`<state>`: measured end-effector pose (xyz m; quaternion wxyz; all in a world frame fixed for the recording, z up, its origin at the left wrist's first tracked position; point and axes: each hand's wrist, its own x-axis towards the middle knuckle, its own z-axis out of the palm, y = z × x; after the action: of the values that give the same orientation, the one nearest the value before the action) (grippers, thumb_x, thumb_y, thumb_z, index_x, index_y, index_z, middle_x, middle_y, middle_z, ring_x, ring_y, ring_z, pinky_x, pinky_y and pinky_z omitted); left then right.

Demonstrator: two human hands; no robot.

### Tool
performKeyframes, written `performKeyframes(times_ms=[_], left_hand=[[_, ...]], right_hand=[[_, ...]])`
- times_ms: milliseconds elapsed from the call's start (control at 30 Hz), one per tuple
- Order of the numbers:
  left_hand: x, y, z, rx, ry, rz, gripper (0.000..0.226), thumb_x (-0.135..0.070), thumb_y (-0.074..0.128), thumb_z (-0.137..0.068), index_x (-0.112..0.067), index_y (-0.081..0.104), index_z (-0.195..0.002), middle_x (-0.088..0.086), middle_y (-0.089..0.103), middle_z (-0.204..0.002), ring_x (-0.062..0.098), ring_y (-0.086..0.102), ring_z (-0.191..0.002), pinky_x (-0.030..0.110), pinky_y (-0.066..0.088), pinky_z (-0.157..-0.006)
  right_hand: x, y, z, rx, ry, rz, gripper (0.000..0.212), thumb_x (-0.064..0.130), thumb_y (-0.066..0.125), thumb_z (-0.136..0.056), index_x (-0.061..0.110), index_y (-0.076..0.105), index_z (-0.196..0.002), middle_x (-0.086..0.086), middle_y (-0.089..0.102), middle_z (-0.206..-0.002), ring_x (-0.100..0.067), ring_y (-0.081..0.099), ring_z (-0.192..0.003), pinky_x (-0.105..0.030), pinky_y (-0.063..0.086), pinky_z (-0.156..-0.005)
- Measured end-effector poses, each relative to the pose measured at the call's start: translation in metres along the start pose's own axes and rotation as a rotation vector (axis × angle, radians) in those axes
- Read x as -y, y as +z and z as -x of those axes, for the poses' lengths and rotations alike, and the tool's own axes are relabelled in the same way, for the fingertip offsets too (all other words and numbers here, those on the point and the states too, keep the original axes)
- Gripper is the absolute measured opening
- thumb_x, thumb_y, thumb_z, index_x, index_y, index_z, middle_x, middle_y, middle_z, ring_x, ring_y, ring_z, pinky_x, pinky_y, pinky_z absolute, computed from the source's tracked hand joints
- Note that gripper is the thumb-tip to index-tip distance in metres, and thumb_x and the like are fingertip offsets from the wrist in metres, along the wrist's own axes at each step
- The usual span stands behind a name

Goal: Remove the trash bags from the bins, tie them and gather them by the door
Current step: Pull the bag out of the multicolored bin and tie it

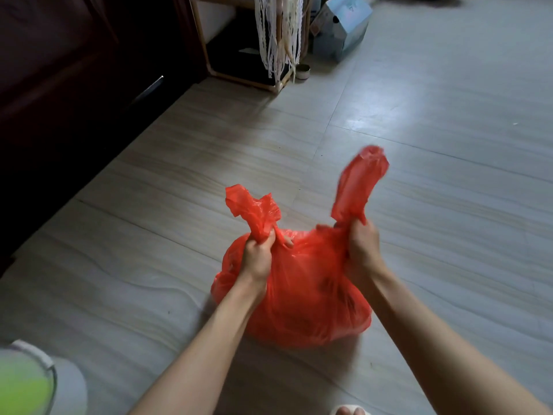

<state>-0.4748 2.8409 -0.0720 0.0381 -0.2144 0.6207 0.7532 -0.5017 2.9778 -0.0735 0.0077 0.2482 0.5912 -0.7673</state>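
A full red plastic trash bag [302, 298] sits on the tiled floor in the middle of the head view. My left hand [258, 253] is closed around the bag's left handle, whose crumpled end sticks up above my fist. My right hand [360, 244] grips the right handle, which stands up long and blurred. The two handles are held apart, with no knot visible between them. A white bin [64, 384] with a green inside stands at the bottom left corner.
Dark furniture [59, 85] runs along the left side. A wooden rack [248, 40] with hanging white lace stands at the back, with a small tin [302, 72] and a pale blue box [341, 25] beside it. My slippered foot [348, 411] shows at the bottom edge.
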Motion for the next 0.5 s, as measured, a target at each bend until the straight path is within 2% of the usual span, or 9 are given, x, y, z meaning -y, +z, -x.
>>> performKeyframes(times_ms=[67, 133, 233, 300, 367, 433, 467, 500], left_hand=[[-0.001, -0.001, 0.000, -0.031, -0.043, 0.060, 0.021, -0.010, 0.046, -0.094, -0.001, 0.065, -0.094, 0.001, 0.065, -0.075, 0.015, 0.061, -0.073, 0.016, 0.053, -0.063], [0.001, -0.001, 0.000, -0.016, -0.074, 0.120, 0.020, -0.011, 0.048, -0.093, -0.001, 0.064, -0.098, 0.002, 0.065, -0.079, 0.013, 0.063, -0.074, 0.017, 0.054, -0.063], [0.003, -0.002, -0.004, 0.082, -0.144, 0.191, 0.029, -0.017, 0.043, -0.095, 0.000, 0.066, -0.096, 0.011, 0.069, -0.088, 0.019, 0.067, -0.081, 0.024, 0.057, -0.073], [0.002, -0.005, -0.004, 0.212, -0.207, 0.262, 0.040, -0.025, 0.037, -0.097, 0.000, 0.069, -0.097, 0.015, 0.070, -0.096, 0.024, 0.067, -0.090, 0.032, 0.054, -0.085], [0.003, -0.005, -0.005, 0.236, -0.189, 0.273, 0.043, -0.025, 0.037, -0.096, -0.003, 0.072, -0.083, 0.010, 0.073, -0.084, 0.021, 0.068, -0.084, 0.031, 0.053, -0.086], [0.004, 0.001, -0.006, 0.136, -0.095, 0.157, 0.042, -0.017, 0.040, -0.096, -0.006, 0.061, -0.061, -0.002, 0.065, -0.056, 0.010, 0.064, -0.065, 0.019, 0.052, -0.072], [0.005, 0.005, -0.005, 0.088, -0.050, 0.085, 0.042, -0.014, 0.041, -0.096, -0.009, 0.051, -0.055, -0.007, 0.056, -0.045, 0.008, 0.059, -0.055, 0.016, 0.048, -0.065], [0.007, 0.008, -0.006, 0.056, -0.026, 0.019, 0.043, -0.013, 0.042, -0.095, -0.012, 0.044, -0.052, -0.008, 0.047, -0.039, 0.008, 0.051, -0.050, 0.018, 0.043, -0.061]], right_hand=[[0.005, 0.001, 0.001, -0.006, 0.118, -0.114, 0.031, -0.001, 0.028, -0.088, 0.015, 0.036, -0.062, 0.007, 0.030, -0.031, -0.009, 0.039, -0.025, -0.024, 0.050, -0.048], [0.006, 0.003, 0.007, 0.015, 0.101, -0.083, 0.031, 0.003, 0.024, -0.086, 0.017, 0.030, -0.059, 0.009, 0.024, -0.032, -0.007, 0.022, -0.023, -0.020, 0.042, -0.043], [0.005, 0.000, 0.012, 0.118, 0.098, -0.080, 0.030, 0.021, 0.030, -0.085, 0.019, 0.026, -0.055, 0.009, 0.024, -0.035, -0.006, 0.019, -0.027, -0.017, 0.030, -0.036], [0.004, -0.003, 0.012, 0.233, 0.037, -0.028, 0.025, 0.027, 0.042, -0.082, 0.021, 0.032, -0.060, 0.012, 0.029, -0.042, -0.003, 0.024, -0.032, -0.017, 0.029, -0.040], [-0.001, -0.004, 0.014, 0.286, -0.123, 0.191, 0.014, 0.018, 0.048, -0.089, 0.024, 0.046, -0.076, 0.015, 0.040, -0.057, 0.001, 0.036, -0.043, -0.016, 0.034, -0.048], [-0.010, -0.003, 0.014, 0.225, -0.323, 0.521, 0.017, 0.006, 0.044, -0.092, 0.019, 0.053, -0.098, 0.011, 0.051, -0.076, 0.002, 0.046, -0.065, -0.018, 0.036, -0.060], [-0.014, -0.002, 0.015, 0.194, -0.385, 0.618, 0.020, 0.004, 0.041, -0.091, 0.015, 0.055, -0.099, 0.008, 0.054, -0.082, -0.002, 0.048, -0.073, -0.019, 0.036, -0.064], [-0.017, 0.000, 0.016, 0.161, -0.398, 0.640, 0.020, 0.005, 0.039, -0.090, 0.017, 0.056, -0.091, 0.006, 0.055, -0.080, -0.005, 0.049, -0.072, -0.020, 0.036, -0.064]])
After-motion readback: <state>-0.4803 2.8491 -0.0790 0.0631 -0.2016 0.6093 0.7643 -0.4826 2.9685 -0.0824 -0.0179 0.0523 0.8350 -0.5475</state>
